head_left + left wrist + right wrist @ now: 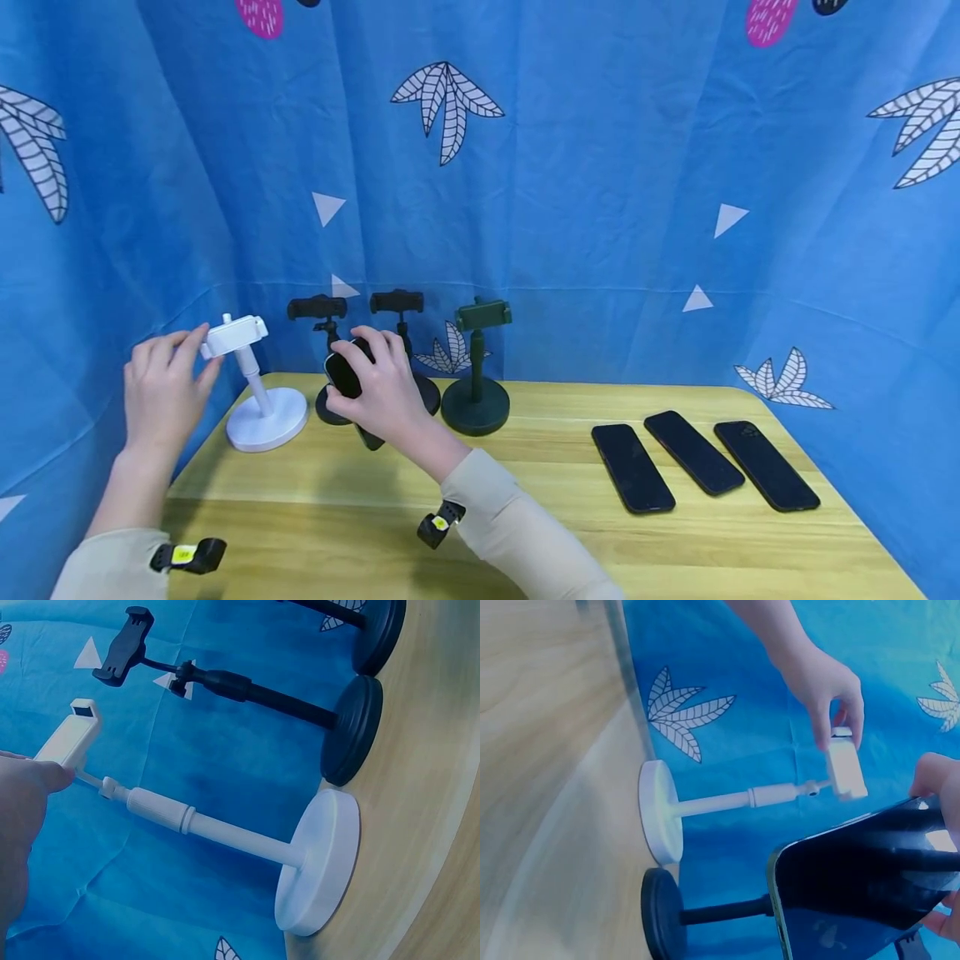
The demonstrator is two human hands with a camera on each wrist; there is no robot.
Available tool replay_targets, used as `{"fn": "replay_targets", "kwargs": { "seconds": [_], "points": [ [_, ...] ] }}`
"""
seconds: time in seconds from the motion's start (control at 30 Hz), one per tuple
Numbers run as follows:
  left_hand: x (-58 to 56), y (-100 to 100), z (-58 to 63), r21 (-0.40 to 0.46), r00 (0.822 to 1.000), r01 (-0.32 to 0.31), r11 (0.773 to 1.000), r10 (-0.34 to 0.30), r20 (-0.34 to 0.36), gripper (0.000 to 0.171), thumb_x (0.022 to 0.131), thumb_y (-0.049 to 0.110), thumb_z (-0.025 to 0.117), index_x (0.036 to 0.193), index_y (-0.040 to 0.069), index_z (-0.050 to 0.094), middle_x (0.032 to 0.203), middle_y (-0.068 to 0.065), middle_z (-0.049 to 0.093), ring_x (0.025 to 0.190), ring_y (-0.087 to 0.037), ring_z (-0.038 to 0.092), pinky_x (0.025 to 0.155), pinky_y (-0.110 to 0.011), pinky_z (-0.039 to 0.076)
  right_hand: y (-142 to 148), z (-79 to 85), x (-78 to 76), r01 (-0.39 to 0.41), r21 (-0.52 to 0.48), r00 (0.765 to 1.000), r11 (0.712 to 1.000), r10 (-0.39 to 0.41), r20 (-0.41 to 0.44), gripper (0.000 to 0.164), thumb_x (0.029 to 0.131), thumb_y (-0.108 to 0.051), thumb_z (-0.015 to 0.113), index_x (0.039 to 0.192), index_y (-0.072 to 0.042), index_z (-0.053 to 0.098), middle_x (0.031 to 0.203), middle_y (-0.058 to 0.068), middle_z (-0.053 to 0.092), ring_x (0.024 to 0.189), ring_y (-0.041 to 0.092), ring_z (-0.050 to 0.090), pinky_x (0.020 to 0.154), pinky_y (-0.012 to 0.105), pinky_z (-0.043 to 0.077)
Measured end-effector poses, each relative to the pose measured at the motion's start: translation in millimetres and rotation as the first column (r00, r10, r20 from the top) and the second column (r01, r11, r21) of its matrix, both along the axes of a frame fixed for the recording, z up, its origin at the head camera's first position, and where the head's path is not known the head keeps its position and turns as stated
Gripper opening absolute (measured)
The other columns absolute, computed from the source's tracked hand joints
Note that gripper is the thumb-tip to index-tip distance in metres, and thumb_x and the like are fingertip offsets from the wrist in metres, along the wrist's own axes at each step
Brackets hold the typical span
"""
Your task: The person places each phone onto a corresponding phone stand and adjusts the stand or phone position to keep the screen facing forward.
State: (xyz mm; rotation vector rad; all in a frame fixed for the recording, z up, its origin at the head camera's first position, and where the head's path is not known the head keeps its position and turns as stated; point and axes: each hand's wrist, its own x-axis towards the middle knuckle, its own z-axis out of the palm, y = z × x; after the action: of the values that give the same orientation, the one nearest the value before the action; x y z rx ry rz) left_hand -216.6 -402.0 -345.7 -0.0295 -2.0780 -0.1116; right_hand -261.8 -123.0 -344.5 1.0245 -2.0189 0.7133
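On the left of the head view, my left hand (160, 385) pinches one end of the clamp of a white phone stand (268, 421), thumb below and fingers above. The stand's round base rests on the table. My right hand (386, 390) grips a dark smartphone (344, 377) by its edges, up in the air in front of the black stands. In the right wrist view the phone (855, 881) shows a glossy dark face, and the white clamp (845, 766) lies beyond it, apart from it. The clamp holds no phone.
Two black phone stands (317, 307) and a dark green phone stand (476, 408) stand in a row at the back, clamps without phones. Three dark smartphones (633, 468) lie on the right of the wooden table (525, 525). A blue patterned curtain (600, 167) hangs behind.
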Motion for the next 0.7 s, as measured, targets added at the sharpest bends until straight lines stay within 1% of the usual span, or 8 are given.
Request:
{"fn": "replay_targets", "kwargs": {
  "seconds": [0.07,0.2,0.3,0.4,0.5,0.7],
  "points": [
    [0.7,-1,0.8,0.004,1.000,0.002,1.000,-0.002,0.003,0.052,0.076,0.000,0.079,0.125,-0.002,0.061,0.114,-0.028,0.059,0.107,-0.046,0.047,0.086,-0.062,0.039,-4,4.2,-1.2,0.001,0.003,1.000,1.000,0.000,-0.030,0.043,0.082,-0.033,0.072,0.122,-0.020,0.062,0.132,0.009,0.054,0.117,0.027,0.049,0.094,0.038,0.051],
    [1.2,0,1.5,0.018,1.000,0.005,1.000,-0.005,0.016,0.052,0.076,0.000,0.079,0.126,-0.002,0.061,0.114,-0.028,0.059,0.108,-0.046,0.047,0.087,-0.061,0.039,-9,11.8,-3.5,-0.002,0.004,0.997,1.000,0.002,-0.073,0.044,0.080,-0.033,0.073,0.121,-0.019,0.063,0.130,0.009,0.055,0.116,0.028,0.050,0.099,0.040,0.047],
    [1.6,-1,1.6,0.021,1.000,0.004,1.000,-0.004,0.017,0.053,0.076,0.000,0.079,0.126,-0.002,0.061,0.115,-0.028,0.059,0.108,-0.045,0.047,0.088,-0.062,0.039,-14,16.9,-3.7,-0.013,0.005,0.998,1.000,0.013,-0.069,0.046,0.080,-0.033,0.075,0.121,-0.018,0.063,0.130,0.010,0.055,0.118,0.029,0.051,0.100,0.042,0.048],
    [1.0,-1,1.4,0.015,1.000,0.006,1.000,-0.006,0.010,0.052,0.076,0.000,0.079,0.125,-0.002,0.061,0.114,-0.028,0.059,0.107,-0.045,0.047,0.087,-0.061,0.039,-18,21.2,-3.9,-0.015,0.022,0.998,1.000,0.016,-0.065,0.046,0.081,-0.034,0.074,0.122,-0.018,0.063,0.131,0.011,0.055,0.120,0.030,0.051,0.101,0.043,0.047],
    [1.0,-1,0.6,0.012,1.000,0.000,1.000,0.000,0.013,0.052,0.077,0.000,0.078,0.126,-0.001,0.061,0.114,-0.028,0.059,0.107,-0.045,0.047,0.088,-0.061,0.039,-23,23.6,-4.8,-0.020,0.039,0.997,0.999,0.024,-0.079,0.044,0.082,-0.035,0.072,0.121,-0.017,0.063,0.131,0.011,0.056,0.121,0.028,0.051,0.102,0.041,0.046],
    [1.3,-1,1.1,0.008,1.000,-0.007,1.000,0.007,0.024,0.051,0.078,0.001,0.078,0.126,-0.001,0.060,0.114,-0.027,0.060,0.107,-0.045,0.047,0.087,-0.062,0.040,-32,26.3,-10.0,-0.035,0.054,0.989,0.998,0.043,-0.140,0.044,0.082,-0.037,0.071,0.120,-0.017,0.064,0.130,0.010,0.056,0.122,0.024,0.051,0.106,0.038,0.042]
  ]
}}
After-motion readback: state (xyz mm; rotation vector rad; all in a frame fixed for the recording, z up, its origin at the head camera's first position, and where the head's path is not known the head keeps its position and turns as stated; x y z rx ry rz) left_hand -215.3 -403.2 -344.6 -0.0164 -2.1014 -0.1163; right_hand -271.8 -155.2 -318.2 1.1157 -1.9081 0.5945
